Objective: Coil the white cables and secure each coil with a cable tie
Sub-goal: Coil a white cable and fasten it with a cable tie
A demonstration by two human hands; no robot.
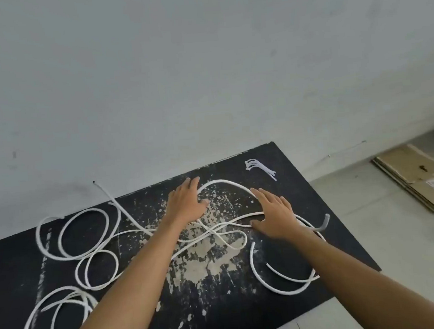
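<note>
Black board (286, 301) against grey wall. Left hand (186, 201) and right hand (274, 217) flat, fingers spread, on cable (222, 182) arcing between them. Long axis left-right. Ties (259, 167) beyond, nearer right hand.

- No text, brand, number or sign can be read anywhere in the head view.
- The flattened cardboard (417, 178) on the floor at about 3 o'clock bears a small pale label with reddish marks, too blurred to make out.
</note>
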